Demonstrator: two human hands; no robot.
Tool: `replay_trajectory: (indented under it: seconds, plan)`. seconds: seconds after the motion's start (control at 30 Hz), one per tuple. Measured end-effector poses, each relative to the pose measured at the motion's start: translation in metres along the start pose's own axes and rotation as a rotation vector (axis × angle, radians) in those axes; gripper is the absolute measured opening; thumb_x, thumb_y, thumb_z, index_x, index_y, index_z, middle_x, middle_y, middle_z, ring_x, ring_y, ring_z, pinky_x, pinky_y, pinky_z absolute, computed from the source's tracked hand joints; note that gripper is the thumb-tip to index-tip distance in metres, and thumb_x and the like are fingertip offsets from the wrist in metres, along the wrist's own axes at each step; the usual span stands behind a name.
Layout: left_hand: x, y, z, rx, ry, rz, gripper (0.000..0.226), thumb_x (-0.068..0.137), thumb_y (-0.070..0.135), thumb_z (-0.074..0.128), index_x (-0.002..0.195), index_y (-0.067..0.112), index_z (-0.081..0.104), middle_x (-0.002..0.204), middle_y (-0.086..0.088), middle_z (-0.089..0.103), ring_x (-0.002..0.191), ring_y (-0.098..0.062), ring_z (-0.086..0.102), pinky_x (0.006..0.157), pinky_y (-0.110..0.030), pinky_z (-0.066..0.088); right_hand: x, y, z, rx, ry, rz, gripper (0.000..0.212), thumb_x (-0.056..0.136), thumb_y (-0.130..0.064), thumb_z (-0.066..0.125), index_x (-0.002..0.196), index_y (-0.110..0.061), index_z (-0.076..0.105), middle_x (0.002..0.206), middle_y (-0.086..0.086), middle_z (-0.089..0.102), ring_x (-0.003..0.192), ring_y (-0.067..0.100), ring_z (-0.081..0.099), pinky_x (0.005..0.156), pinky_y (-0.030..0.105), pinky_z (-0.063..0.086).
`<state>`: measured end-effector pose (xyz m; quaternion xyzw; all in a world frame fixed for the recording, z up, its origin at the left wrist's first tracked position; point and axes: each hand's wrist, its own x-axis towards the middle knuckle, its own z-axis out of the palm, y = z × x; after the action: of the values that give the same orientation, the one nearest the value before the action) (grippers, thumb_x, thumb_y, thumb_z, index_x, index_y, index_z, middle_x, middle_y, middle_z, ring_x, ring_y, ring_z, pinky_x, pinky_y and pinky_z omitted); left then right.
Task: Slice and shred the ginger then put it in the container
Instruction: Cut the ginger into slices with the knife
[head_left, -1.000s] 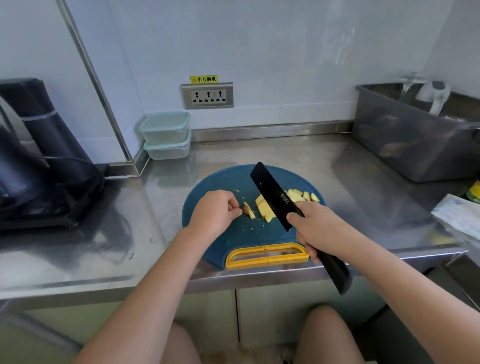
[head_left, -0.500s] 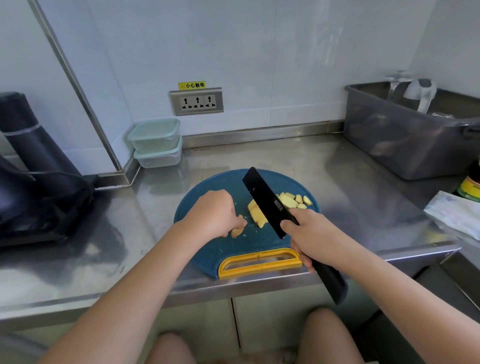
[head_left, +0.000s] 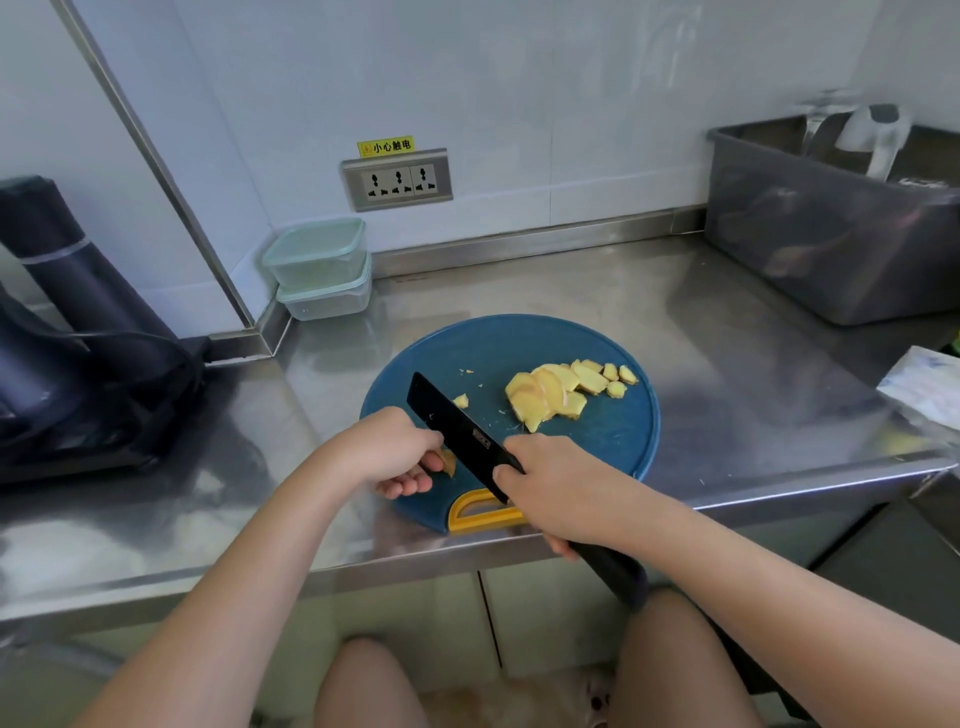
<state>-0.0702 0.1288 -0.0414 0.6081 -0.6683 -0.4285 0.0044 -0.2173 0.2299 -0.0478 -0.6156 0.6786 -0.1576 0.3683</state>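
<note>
Steel counter, blue board mid-frame | my left hand pinches a ginger stub at the board's lower left | my right hand wrapped round the knife | slices piled center-right (none shredded yet) | containers upper left, no ginger visible inside

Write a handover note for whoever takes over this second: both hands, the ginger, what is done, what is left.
Left hand: holds a small yellow ginger stub on the round blue cutting board, near its yellow handle.
Right hand: grips the black-bladed knife, blade beside the left fingers.
Done: a pile of pale yellow ginger slices lies on the board's right half.
Left: slice the stub, shred the slices, fill one of the two stacked clear containers with green lids at the back-left wall; lids are on.
</note>
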Motion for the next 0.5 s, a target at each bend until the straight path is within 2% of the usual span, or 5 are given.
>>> replay_trajectory:
  seconds: [0.1, 0.23, 0.37, 0.5]
  plan:
    - [-0.001, 0.0, -0.003, -0.111, -0.089, -0.016, 0.032, 0.098, 0.024, 0.046, 0.081, 0.003, 0.062, 0.052, -0.007, 0.062, 0.038, -0.011, 0.051, 0.038, -0.018, 0.042, 0.005, 0.0, 0.001, -0.024, -0.001, 0.002, 0.019, 0.098, -0.023, 0.033, 0.09, -0.01, 0.044, 0.064, 0.015, 0.058, 0.036, 0.019, 0.054, 0.036, 0.022, 0.041]
    - [0.0, -0.007, -0.007, -0.232, -0.179, -0.002, 0.029, 0.096, 0.026, 0.052, 0.088, 0.001, 0.064, 0.062, -0.009, 0.067, 0.048, -0.013, 0.06, 0.045, -0.019, 0.049, 0.005, -0.002, -0.003, 0.026, 0.003, 0.011, 0.018, 0.099, -0.024, 0.033, 0.092, -0.013, 0.045, 0.057, 0.009, 0.053, 0.031, 0.013, 0.049, 0.036, 0.022, 0.042]
    - [0.0, -0.015, -0.007, -0.341, -0.234, 0.016, 0.029, 0.095, 0.028, 0.054, 0.088, 0.001, 0.064, 0.067, -0.012, 0.069, 0.05, -0.014, 0.063, 0.046, -0.021, 0.051, 0.007, -0.007, -0.002, 0.009, -0.026, -0.01, 0.015, 0.1, -0.02, 0.034, 0.098, -0.01, 0.045, 0.061, 0.009, 0.053, 0.031, 0.013, 0.05, 0.036, 0.023, 0.044]
    - [0.0, -0.02, -0.008, -0.356, -0.259, 0.048, 0.031, 0.095, 0.028, 0.052, 0.088, 0.001, 0.065, 0.068, -0.014, 0.068, 0.051, -0.016, 0.063, 0.046, -0.021, 0.052, 0.011, -0.008, 0.003, 0.12, -0.032, 0.036, 0.016, 0.099, -0.022, 0.032, 0.091, -0.014, 0.043, 0.055, 0.01, 0.052, 0.028, 0.012, 0.047, 0.036, 0.023, 0.043]
